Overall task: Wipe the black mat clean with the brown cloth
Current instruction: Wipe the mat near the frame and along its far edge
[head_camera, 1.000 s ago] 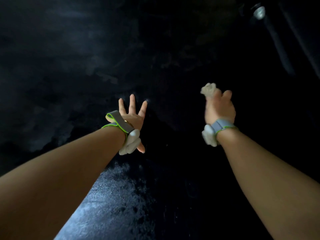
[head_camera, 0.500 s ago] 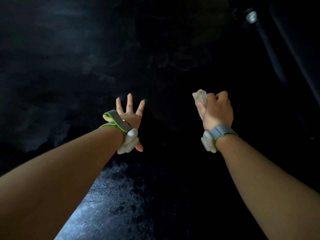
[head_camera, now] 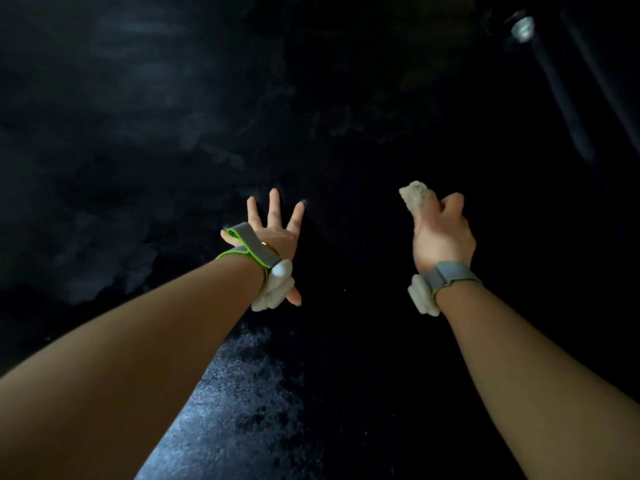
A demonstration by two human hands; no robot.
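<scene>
Gripping the bunched brown cloth (head_camera: 412, 199), the right hand (head_camera: 441, 233) is held on the black mat (head_camera: 145, 140) well to the right of the left hand (head_camera: 273, 233), which is pressed flat with fingers spread, so the dull smears farther left of it are judged next.

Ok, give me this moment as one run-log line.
stage: wiping | right hand: grips cloth on mat | left hand: fingers spread, flat on mat | streaks: pale, far left

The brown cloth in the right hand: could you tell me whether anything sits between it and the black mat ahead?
Nothing visible does. The right hand grips the brown cloth over bare black mat.
</scene>
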